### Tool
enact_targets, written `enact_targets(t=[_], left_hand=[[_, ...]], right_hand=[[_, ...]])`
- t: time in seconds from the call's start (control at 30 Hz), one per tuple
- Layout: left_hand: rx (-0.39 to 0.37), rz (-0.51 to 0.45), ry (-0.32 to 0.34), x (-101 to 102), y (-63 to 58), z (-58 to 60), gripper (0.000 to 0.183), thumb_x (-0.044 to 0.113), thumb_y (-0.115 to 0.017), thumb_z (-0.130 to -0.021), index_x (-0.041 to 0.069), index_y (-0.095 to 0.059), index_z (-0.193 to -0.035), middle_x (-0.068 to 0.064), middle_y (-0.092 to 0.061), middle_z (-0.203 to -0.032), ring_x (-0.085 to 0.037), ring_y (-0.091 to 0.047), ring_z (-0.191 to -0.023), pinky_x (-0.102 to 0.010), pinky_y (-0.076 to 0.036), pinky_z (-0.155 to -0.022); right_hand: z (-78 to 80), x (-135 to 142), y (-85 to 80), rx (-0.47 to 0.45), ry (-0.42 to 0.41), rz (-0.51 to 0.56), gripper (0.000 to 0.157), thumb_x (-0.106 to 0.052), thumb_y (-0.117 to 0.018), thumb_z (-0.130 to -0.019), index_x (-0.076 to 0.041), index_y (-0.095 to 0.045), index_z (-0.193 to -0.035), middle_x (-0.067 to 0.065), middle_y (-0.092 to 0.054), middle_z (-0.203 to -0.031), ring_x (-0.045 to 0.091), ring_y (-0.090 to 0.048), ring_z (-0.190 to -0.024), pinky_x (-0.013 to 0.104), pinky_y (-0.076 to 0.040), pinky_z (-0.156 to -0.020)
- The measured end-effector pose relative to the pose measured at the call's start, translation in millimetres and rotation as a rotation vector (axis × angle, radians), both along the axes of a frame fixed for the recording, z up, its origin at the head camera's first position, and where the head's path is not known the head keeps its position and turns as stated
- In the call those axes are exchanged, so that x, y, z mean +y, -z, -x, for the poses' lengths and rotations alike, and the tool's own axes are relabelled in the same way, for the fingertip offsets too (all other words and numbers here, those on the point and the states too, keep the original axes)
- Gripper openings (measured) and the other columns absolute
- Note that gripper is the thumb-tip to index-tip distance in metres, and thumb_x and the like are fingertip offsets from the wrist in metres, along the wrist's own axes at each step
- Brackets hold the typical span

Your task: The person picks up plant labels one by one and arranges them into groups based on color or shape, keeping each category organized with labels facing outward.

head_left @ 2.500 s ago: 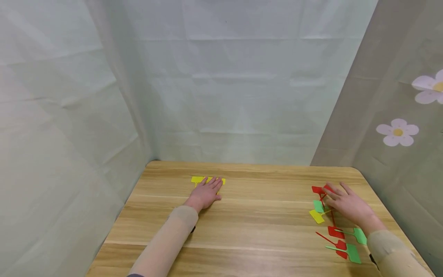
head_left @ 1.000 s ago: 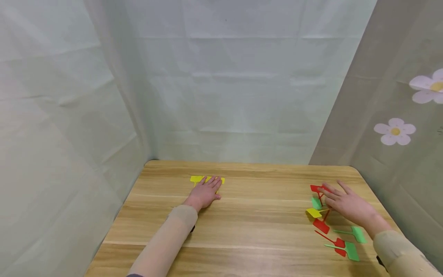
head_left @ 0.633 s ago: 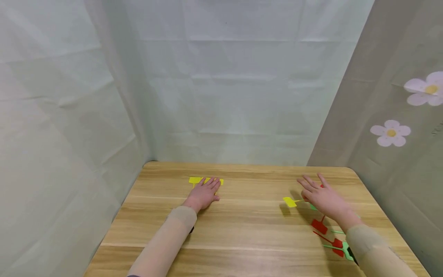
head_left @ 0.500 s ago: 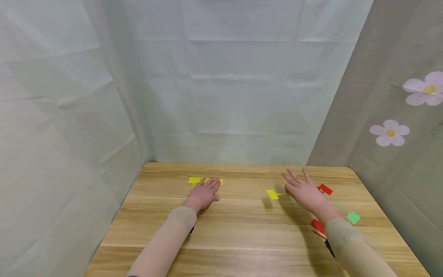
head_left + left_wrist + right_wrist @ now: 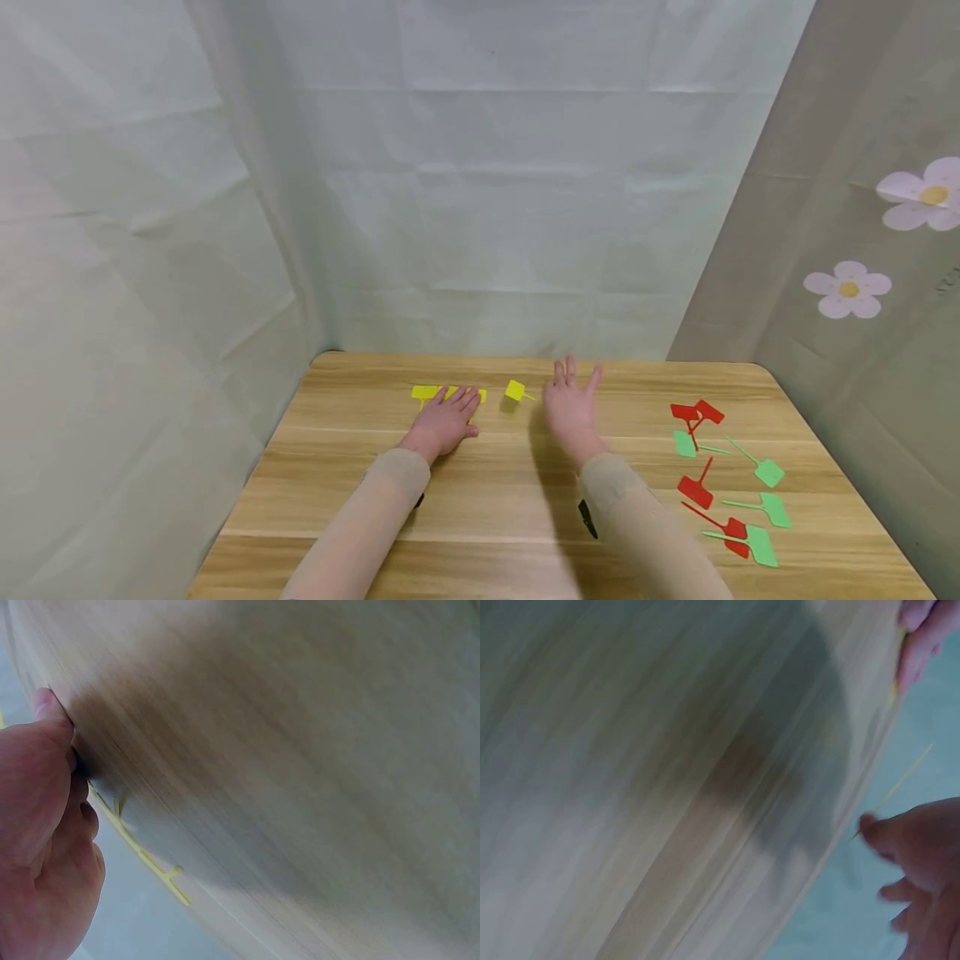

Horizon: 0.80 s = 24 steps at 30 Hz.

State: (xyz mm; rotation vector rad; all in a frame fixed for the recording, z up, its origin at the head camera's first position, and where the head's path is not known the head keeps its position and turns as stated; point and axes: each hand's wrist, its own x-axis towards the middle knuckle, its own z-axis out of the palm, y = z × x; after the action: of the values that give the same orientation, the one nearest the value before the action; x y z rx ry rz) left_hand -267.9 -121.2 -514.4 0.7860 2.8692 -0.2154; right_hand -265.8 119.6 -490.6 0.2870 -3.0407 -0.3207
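My left hand (image 5: 444, 422) rests with fingers spread over a row of yellow T-shaped plant labels (image 5: 423, 392) near the table's back edge. It hides the middle of that row. In the left wrist view, the yellow labels (image 5: 154, 864) lie past the curled-looking edge of the palm. My right hand (image 5: 573, 408) is raised above the table, right of the row. Between thumb and forefinger it pinches the stem of another yellow plant label (image 5: 515, 390), whose head points left. Seen edge-on in the right wrist view, this label (image 5: 906, 776) is a thin line.
On the right of the wooden table (image 5: 517, 500) lie several red plant labels (image 5: 696, 492) and green plant labels (image 5: 768, 472), some crossing each other. A pale cloth (image 5: 495, 208) hangs behind the table, and a flowered cloth (image 5: 840, 350) hangs at the right.
My right hand has lifted the yellow plant label from the pile on the right and carried it left, towards the row. A green label has shifted right. My left hand has stayed put.
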Motion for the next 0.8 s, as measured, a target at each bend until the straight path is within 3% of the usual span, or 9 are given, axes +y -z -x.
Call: enact_targets(t=[0.2,0.43,0.6,0.8], left_hand=[[-0.002,-0.002,-0.003,-0.5,2.4,1.6,0.069,0.051,-0.044,-0.102,0.013,-0.029,-0.158,-0.002,-0.023,-0.164,-0.022,-0.018,-0.151,-0.047,-0.012,-0.121],[-0.007,-0.017,-0.004,0.3,-3.8,-0.9,0.068,0.048,-0.046,-0.102,0.012,-0.032,-0.157,-0.002,-0.025,-0.164,-0.022,-0.02,-0.151,-0.046,-0.013,-0.121],[-0.015,-0.026,-0.008,0.8,-5.1,-3.2,0.068,0.047,-0.047,-0.102,0.011,-0.031,-0.157,-0.002,-0.025,-0.164,-0.022,-0.019,-0.151,-0.046,-0.013,-0.122],[0.001,-0.008,0.002,0.2,-4.6,-1.6,0.068,0.048,-0.047,-0.102,0.012,-0.031,-0.157,-0.002,-0.025,-0.164,-0.022,-0.02,-0.151,-0.046,-0.013,-0.121]], right_hand=[[-4.7,-38.2,-6.6,-0.131,0.194,-0.006,0.032,-0.011,-0.05,-0.1,-0.016,-0.07,-0.124,0.023,-0.031,-0.157,0.047,-0.013,-0.148,0.085,0.002,-0.097],[-3.9,-68.5,-9.2,-0.247,0.324,0.07,0.039,-0.024,-0.043,-0.105,-0.009,-0.061,-0.137,0.028,-0.034,-0.154,0.054,-0.015,-0.145,0.087,-0.009,-0.096],[-3.9,-75.3,-11.4,-0.274,0.374,0.177,0.04,-0.022,-0.043,-0.105,-0.005,-0.06,-0.137,0.028,-0.035,-0.153,0.054,-0.014,-0.145,0.086,-0.011,-0.096],[-3.3,-73.5,-10.4,-0.284,0.386,0.203,0.039,-0.02,-0.044,-0.105,-0.004,-0.06,-0.136,0.029,-0.036,-0.152,0.053,-0.018,-0.145,0.086,-0.012,-0.097]])
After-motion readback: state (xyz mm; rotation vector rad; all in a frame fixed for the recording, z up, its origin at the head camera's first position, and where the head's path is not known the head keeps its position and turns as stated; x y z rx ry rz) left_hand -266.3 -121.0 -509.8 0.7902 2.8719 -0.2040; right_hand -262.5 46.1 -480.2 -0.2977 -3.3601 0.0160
